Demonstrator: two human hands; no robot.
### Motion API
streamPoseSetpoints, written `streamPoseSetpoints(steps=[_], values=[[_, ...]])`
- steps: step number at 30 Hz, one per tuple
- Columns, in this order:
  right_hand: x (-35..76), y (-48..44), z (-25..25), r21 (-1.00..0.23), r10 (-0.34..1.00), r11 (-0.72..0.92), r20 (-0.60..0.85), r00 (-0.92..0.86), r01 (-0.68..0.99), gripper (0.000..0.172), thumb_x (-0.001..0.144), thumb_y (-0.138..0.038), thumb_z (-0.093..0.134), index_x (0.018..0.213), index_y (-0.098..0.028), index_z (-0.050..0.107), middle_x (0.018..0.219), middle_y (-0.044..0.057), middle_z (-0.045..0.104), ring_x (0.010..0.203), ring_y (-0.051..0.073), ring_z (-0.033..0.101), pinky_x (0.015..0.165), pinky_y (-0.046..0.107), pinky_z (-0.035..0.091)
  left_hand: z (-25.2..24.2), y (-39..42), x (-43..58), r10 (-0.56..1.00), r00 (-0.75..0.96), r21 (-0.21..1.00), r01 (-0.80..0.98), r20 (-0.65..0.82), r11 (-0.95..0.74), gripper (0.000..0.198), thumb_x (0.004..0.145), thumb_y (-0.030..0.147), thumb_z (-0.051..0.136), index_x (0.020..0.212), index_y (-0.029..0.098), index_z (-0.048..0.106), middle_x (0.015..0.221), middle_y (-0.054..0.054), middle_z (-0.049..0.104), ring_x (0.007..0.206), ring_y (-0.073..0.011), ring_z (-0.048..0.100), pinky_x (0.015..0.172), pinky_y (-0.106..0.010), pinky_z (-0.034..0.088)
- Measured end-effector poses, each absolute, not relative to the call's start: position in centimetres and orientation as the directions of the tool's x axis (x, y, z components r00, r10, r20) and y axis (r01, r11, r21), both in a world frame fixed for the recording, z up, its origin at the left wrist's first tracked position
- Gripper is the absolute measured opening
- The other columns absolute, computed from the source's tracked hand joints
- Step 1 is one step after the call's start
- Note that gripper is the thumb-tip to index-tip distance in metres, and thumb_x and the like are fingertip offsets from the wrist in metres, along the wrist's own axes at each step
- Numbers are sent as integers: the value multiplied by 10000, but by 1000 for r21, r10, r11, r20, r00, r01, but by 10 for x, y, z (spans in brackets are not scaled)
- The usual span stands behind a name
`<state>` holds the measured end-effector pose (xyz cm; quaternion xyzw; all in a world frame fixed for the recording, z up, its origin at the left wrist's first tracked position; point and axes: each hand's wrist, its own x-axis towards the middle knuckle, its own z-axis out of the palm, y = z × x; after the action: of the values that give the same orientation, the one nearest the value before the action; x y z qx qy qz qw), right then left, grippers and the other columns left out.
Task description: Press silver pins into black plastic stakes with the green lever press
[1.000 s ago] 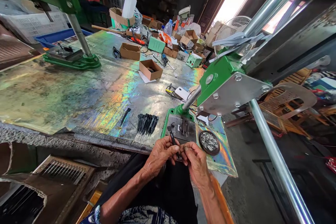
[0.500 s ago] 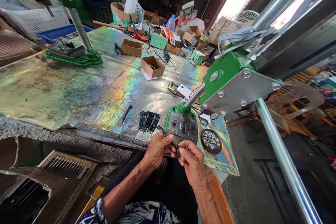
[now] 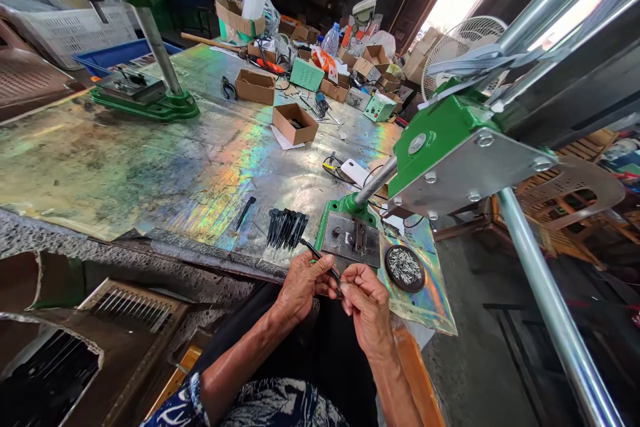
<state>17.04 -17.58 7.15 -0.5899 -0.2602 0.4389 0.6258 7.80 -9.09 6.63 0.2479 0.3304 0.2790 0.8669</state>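
Note:
A slim black part [image 3: 315,251] is held between my two hands at the table's front edge. My left hand [image 3: 301,285] is closed around its middle, thumb on top. The fingers of my right hand [image 3: 365,300] pinch its lower end, which they partly hide. Just beyond is the green press base with a metal plate [image 3: 350,240]. Left of the base lies a row of several similar black parts [image 3: 286,229], with one more black part [image 3: 245,213] apart from them. A round dark dish [image 3: 405,268] of small silvery pieces stands right of the plate.
The green press head [image 3: 440,147] and its steel bars rise at the right. A second press base [image 3: 145,100] stands at the far left. Small cardboard boxes [image 3: 295,124], pliers [image 3: 229,88] and green instrument boxes crowd the back. An open carton [image 3: 50,373] of black pieces is at lower left.
The whole view has shifted slightly. Both hands stay together on the black part, whose lower end is now more hidden by the fingers.

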Motion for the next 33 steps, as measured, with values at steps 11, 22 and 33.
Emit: streamPoseSetpoints(steps=[11,22,33], values=[[172,-176,69,-980,873,-115,-178,453,-164,175,741,-285,611,842,-190,506,654,-41,469,459,73,352,402,207,245,60,-92,76,654,629,645,-299,-420,703,448,597,415,768,777,130,473,581,5,590,443,-106,551,365,-194,448],[168,-177,63,-990,846,-119,-66,529,68,101,761,-229,588,799,-188,504,613,-49,424,510,89,337,455,227,256,59,-96,80,748,561,782,-260,-355,566,436,637,464,709,794,137,467,502,9,567,383,-110,509,339,-193,410],[183,-173,67,-963,864,-116,-218,454,-241,225,707,-288,644,790,-186,461,680,-50,463,447,51,292,398,196,204,59,-89,72,611,753,811,-187,-244,554,388,757,451,634,905,116,505,624,-21,608,503,-112,582,507,-221,489]])
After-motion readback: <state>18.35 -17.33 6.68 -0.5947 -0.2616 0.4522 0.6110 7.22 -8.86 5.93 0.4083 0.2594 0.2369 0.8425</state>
